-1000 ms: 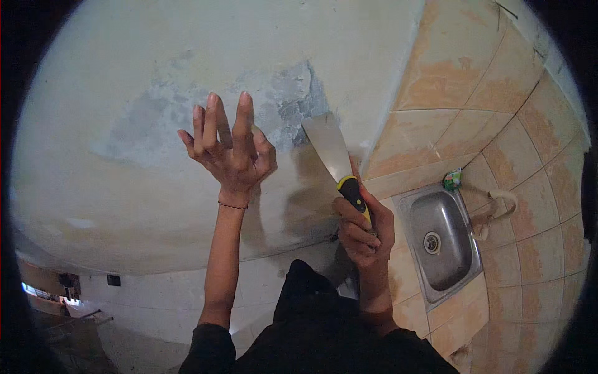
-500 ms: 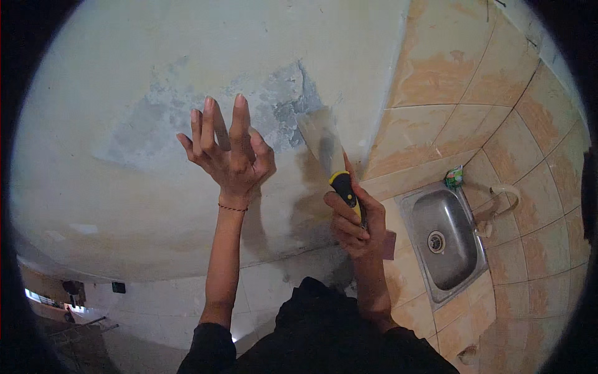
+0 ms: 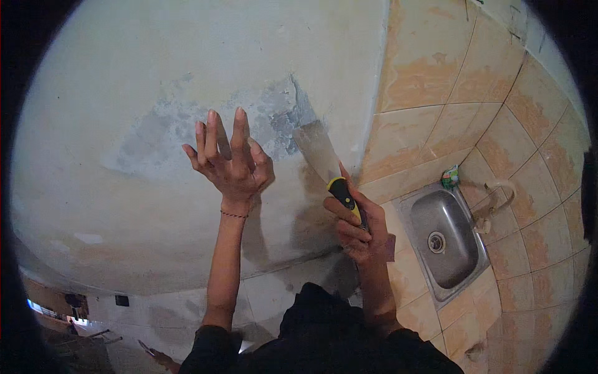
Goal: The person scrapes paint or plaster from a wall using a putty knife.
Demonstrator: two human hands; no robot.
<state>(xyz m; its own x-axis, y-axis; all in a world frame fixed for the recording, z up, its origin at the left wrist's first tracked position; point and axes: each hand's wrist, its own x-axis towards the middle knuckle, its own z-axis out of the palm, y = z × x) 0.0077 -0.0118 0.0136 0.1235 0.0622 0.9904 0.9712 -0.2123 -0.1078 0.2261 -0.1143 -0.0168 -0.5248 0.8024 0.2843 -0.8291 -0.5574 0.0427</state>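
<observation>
Two hands: both bare, reaching up from dark sleeves (image 3: pixel 215 346) at the bottom of the frame.
Left hand (image 3: pixel 238 176): left of centre, fingers spread well apart over the wall (image 3: pixel 274 37), holding nothing; a thin cord (image 3: pixel 234 215) circles its wrist.
Right hand (image 3: pixel 360 232): right of centre, fingers wrapped round the black-and-yellow handle of the scraper.
Scraper (image 3: pixel 317 149): near the centre, tilted, its broad blade pointing up and left — the leading edge lies at the right end of the grey patch.
Grey patch (image 3: pixel 149 137): upper left to upper centre, rough and flaking, paler paint around it.
Sink (image 3: pixel 447 271): metal, lower right, set into a tiled table (image 3: pixel 464 318).
Green packet (image 3: pixel 449 177): just beyond the sink's far edge — beside the pale tap (image 3: pixel 483 224).
</observation>
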